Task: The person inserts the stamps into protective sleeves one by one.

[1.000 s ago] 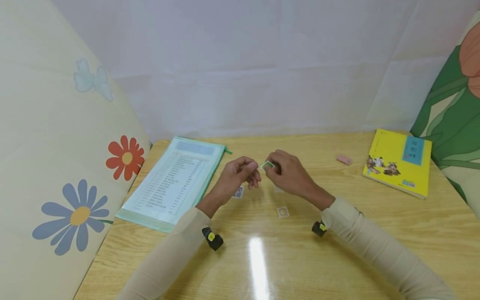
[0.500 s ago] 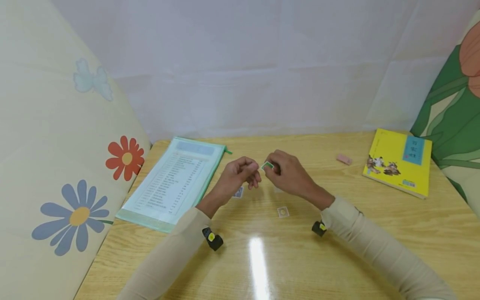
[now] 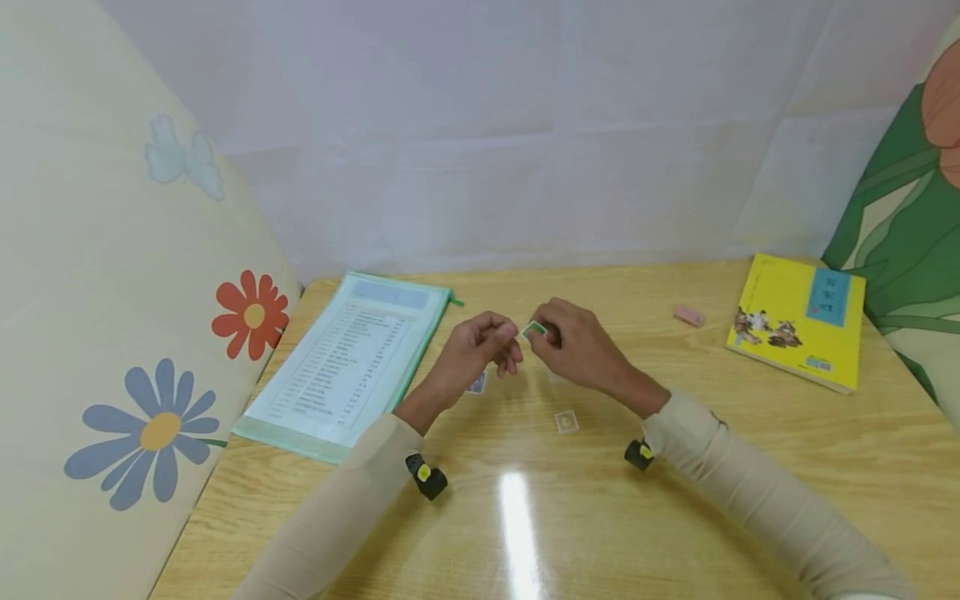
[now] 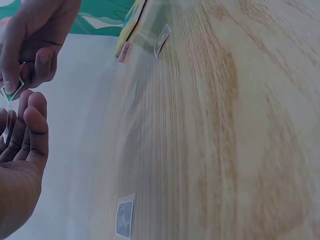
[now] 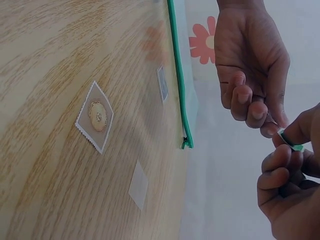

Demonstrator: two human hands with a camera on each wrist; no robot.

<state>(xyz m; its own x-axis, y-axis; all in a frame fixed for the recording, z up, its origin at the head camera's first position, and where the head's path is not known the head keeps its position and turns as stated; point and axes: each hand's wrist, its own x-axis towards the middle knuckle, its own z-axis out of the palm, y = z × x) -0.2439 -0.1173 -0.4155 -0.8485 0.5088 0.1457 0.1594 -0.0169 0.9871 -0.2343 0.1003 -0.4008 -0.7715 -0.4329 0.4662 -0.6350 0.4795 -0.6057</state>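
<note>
My right hand [image 3: 579, 343] pinches a small green postage stamp [image 3: 535, 330] with a white border between thumb and forefinger. Facing it, my left hand [image 3: 480, 346] brings its thumb and forefinger together right at the stamp's corner. A thin see-through piece [image 4: 7, 131] shows between the left fingers in the left wrist view, just below the stamp. Both hands are raised over the table. Below lie a stamp with a round tan design [image 5: 98, 116], a blue-grey stamp [image 4: 124, 219] partly behind the left hand in the head view, and a pale blank-faced square [image 5: 138, 185].
At the left of the wooden table [image 3: 600, 517] lies a green-edged clear zip folder [image 3: 330, 367] with a printed sheet. A yellow book [image 3: 795, 325] lies at the right, with a small pink block [image 3: 688, 315] beside it. A white cloth [image 3: 495, 150] hangs behind.
Both hands stay nearly still, with the green stamp held in the same place. The whole head view has shifted very slightly.
</note>
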